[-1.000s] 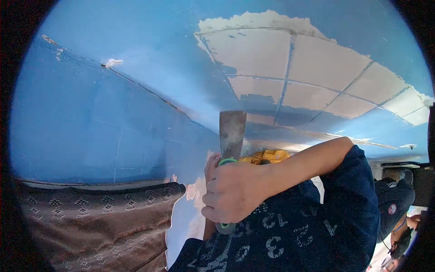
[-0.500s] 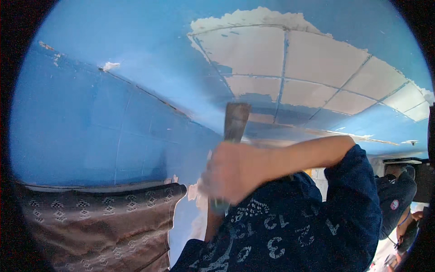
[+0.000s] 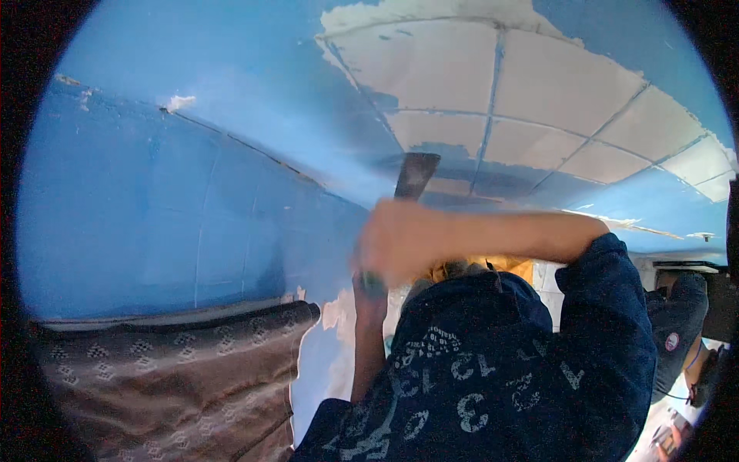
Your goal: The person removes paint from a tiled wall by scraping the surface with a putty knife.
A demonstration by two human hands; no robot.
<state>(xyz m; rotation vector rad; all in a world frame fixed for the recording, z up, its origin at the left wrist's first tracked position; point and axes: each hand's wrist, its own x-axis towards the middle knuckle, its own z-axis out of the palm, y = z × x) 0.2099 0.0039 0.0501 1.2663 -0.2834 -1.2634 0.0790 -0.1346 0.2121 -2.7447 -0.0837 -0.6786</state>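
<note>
A scraper (image 3: 418,175) with a flat, dark, flared blade points up toward the blue painted ceiling (image 3: 254,46). Wrapped round its handle is my right hand (image 3: 404,240), smeared by motion; a greenish handle end shows below the fist. The blade's tip appears close to the lower border of a bare whitish patch (image 3: 431,73), where the blue paint is off and grid-like lines show. From below, my left forearm (image 3: 369,339) rises toward the handle end, but my left hand's fingers are hidden or blurred behind the right hand.
A blue wall (image 3: 138,200) stands on the left, with a brown patterned curtain (image 3: 177,385) below it. A crack (image 3: 262,154) runs along the wall-ceiling joint. At the far right is another person in dark clothing (image 3: 677,331). Something yellow (image 3: 508,267) shows behind my shirt.
My right hand and the scraper have moved up and the blade slightly right. The bare patch sits a little higher in view. More of my left forearm and the yellow thing shows.
</note>
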